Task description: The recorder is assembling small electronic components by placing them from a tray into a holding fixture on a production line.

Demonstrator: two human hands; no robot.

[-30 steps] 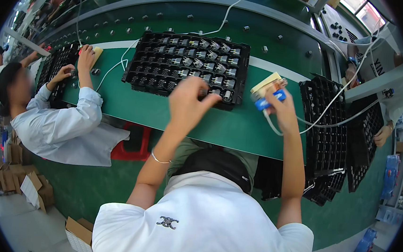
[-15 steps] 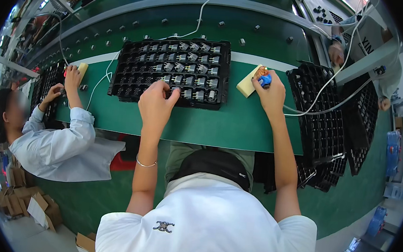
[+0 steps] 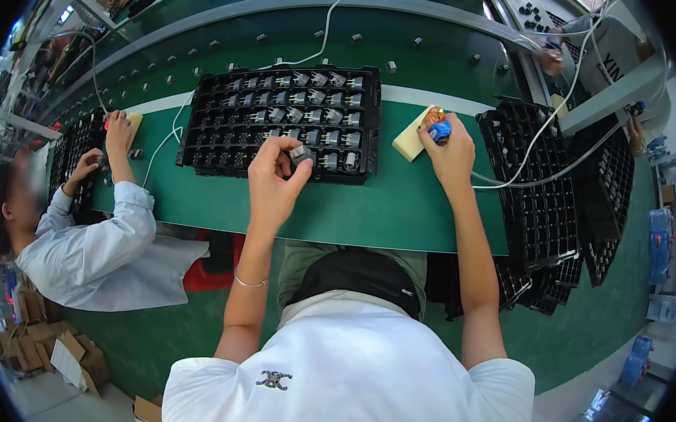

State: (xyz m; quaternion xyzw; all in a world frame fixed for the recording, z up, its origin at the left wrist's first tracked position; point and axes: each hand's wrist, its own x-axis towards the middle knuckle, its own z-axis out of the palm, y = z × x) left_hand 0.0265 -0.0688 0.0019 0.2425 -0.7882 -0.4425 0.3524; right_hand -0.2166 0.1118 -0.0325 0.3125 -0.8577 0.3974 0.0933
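My left hand [image 3: 272,180] is closed, holding a small grey plug [image 3: 301,155] between thumb and fingers over the near side of a black tray [image 3: 277,176]. The tray has rows of pockets; grey plugs with pins fill several on its right, and those at left look bare of them. To the right, my right hand [image 3: 454,152] grips a small blue thing with an orange top [image 3: 440,130], whose kind I cannot make out. It is held at a pale yellow block [image 3: 408,144], which lies on the green table [image 3: 369,221].
Beyond the tray runs a green belt [image 3: 444,76] with small parts spaced along it. Black trays [image 3: 532,210] stand at the right, crossed by a white cable [image 3: 546,144]. A co-worker in a pale shirt [image 3: 106,232] works at the left; another person [image 3: 634,83] is at the far right.
My left hand has shifted slightly right and now holds a plug raised above the tray. My right hand stays at the yellow block. Parts on the belt have moved left.
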